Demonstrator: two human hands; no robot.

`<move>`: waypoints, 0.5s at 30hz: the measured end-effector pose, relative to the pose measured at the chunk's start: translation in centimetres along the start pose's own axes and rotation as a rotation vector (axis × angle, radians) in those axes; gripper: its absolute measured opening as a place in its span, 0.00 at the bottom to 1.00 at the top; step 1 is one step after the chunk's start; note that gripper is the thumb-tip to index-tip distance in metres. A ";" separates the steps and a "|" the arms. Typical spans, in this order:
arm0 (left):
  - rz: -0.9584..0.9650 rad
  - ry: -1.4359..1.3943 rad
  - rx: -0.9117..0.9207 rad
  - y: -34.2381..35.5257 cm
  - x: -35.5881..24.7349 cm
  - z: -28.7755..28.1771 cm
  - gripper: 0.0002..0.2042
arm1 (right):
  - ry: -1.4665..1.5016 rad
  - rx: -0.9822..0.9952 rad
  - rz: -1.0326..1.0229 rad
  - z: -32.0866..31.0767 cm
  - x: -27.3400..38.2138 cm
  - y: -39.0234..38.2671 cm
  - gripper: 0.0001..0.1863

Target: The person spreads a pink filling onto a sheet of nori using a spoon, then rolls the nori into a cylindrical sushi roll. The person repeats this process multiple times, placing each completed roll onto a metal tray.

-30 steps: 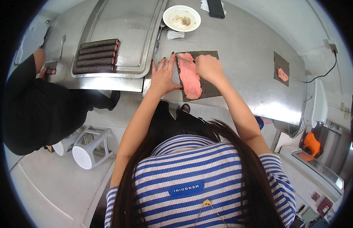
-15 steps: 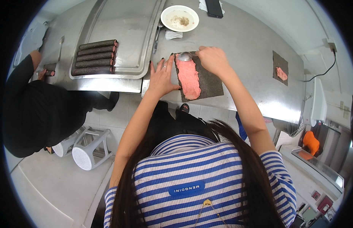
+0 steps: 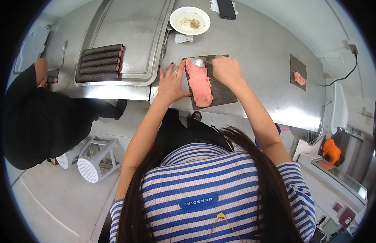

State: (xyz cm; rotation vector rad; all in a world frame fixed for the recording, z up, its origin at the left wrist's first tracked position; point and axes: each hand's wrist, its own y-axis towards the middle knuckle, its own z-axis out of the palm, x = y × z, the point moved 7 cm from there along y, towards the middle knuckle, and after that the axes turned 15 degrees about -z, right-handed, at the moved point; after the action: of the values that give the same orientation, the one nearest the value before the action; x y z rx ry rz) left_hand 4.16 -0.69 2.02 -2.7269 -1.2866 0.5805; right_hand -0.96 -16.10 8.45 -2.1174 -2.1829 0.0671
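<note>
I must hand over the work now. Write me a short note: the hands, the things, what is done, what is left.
Left hand: flat, pressing the dark seaweed sheet at its left edge.
Right hand: holds the metal spoon at the far end of the pink paste strip.
Done: five dark rolls on the steel tray.
Left: this sheet is unrolled; a second small sheet bears only a dab.

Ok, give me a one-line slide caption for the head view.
Right hand holds a spoon at the pink paste on a dark sheet; left hand pins the sheet's edge.
</note>
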 end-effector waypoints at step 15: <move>-0.027 0.048 0.052 0.1 -0.2 0.0 0.64 | -0.035 0.015 0.048 0.0 -2.2 -0.1 0.09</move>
State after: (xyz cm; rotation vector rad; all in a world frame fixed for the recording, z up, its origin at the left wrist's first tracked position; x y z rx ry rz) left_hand 4.13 -0.87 2.10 -2.6605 -1.2775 0.5348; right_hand -1.04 -18.30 8.34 -2.1771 -2.1430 0.1247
